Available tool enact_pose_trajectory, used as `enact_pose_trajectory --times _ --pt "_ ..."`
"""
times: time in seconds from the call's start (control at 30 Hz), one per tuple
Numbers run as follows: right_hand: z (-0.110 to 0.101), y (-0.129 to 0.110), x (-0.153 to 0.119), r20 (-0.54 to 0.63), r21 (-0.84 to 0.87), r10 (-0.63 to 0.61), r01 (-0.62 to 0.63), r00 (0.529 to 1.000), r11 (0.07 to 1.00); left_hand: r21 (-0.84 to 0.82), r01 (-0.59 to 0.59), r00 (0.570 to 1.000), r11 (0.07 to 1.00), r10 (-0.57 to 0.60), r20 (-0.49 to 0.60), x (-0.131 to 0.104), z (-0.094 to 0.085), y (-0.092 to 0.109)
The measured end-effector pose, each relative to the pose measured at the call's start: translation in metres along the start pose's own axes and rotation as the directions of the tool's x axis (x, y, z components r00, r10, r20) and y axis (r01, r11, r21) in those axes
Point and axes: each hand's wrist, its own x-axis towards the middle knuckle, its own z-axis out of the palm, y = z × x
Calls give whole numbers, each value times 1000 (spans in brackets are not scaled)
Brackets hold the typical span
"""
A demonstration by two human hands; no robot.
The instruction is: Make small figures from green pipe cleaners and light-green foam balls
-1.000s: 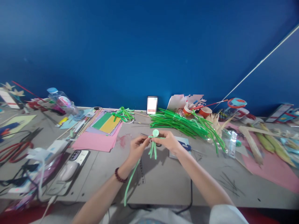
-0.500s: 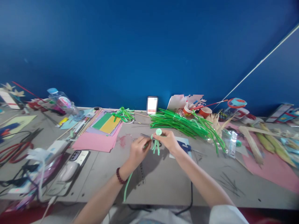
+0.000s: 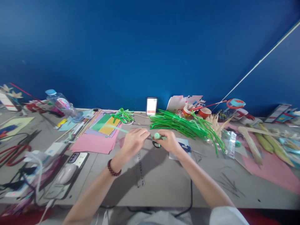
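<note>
My left hand, with a dark beaded bracelet on its wrist, is closed on a light green pipe cleaner. The pipe cleaner's free length sticks out to the left, smeared by motion. Close by on the right, my right hand pinches a light green pipe-cleaner piece with a round coiled top. Its hanging strands are mostly out of sight now. A dark scissor handle ring shows just below the coil; whether it lies on the table or is held, I cannot tell. A clear ruler lies beneath my left hand.
A bundle of green pipe cleaners lies behind my right hand. Coloured paper sheets and a curled green pipe-cleaner pile are left. A phone lies nearer. A blue tool and corn husks are right.
The pipe cleaner's tail has swung from hanging below my left wrist to pointing up and left. My left hand has turned over, knuckles up. The coiled piece has tilted and dropped slightly.
</note>
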Motion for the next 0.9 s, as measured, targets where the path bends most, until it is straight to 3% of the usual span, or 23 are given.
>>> enact_pose_trajectory --times 0.07,0.17,0.27,0.33,0.5,0.67,0.77,0.9 --pt "-5 -1 2 28 71 28 -29 999 997 -207 2 1000 978 2 16 7 1 -11" --pt "-12 -4 4 59 249 141 -151 988 957 -483 33 999 875 -22 27 15 5 -19" --pt "-15 -5 5 63 441 263 -263 963 858 -623 84 996 778 -77 38 19 11 -16" --pt "-15 -3 6 31 535 304 -273 952 799 -642 116 992 758 -118 39 19 15 -9" --pt "-11 2 8 -117 558 348 -228 930 798 -563 115 992 819 -128 17 17 19 9" --pt "-11 -2 7 -277 264 243 -169 930 949 -248 -1 1000 969 1 1 16 11 18" --pt "-11 -5 5 -273 65 77 -62 959 996 -111 -69 998 991 69 -8 16 5 13" --pt "-10 -9 3 -175 -45 -46 39 983 998 -128 -81 996 988 75 -47 19 -3 -4"
